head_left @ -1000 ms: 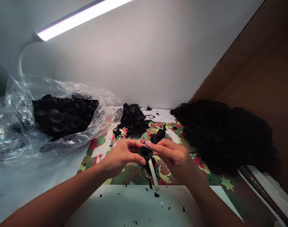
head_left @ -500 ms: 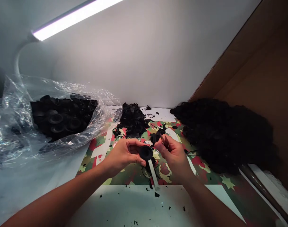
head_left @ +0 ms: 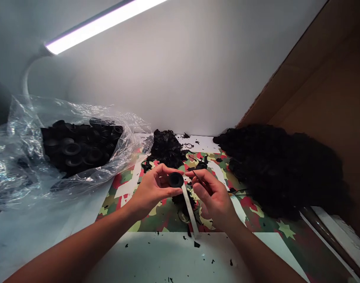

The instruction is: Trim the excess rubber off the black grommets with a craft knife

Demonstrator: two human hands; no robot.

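Between the thumb and fingers of my left hand [head_left: 152,188] is a round black rubber part [head_left: 176,180], its dished face turned towards me. My right hand [head_left: 215,192] is closed around a thin, dark, pointed tool [head_left: 200,180], whose exact kind I cannot make out. The tool's tip points up and left, close to the rubber part's right side. Below the part, a narrow pale strip [head_left: 190,212] runs down towards the white surface. Black scraps and thin rings [head_left: 184,214] lie around it on the camouflage-patterned sheet [head_left: 150,224].
On the left, a clear plastic bag [head_left: 132,118] holds many black rubber parts [head_left: 71,148]. Behind my hands is a heap of black scraps [head_left: 168,147]. A large black pile [head_left: 280,169] rests against cardboard [head_left: 330,90] at right. A lit lamp [head_left: 106,25] hangs above.
My left hand has raised the rubber part slightly up and left and turned it. The right hand's pointed tool now shows more clearly, angled towards the part.
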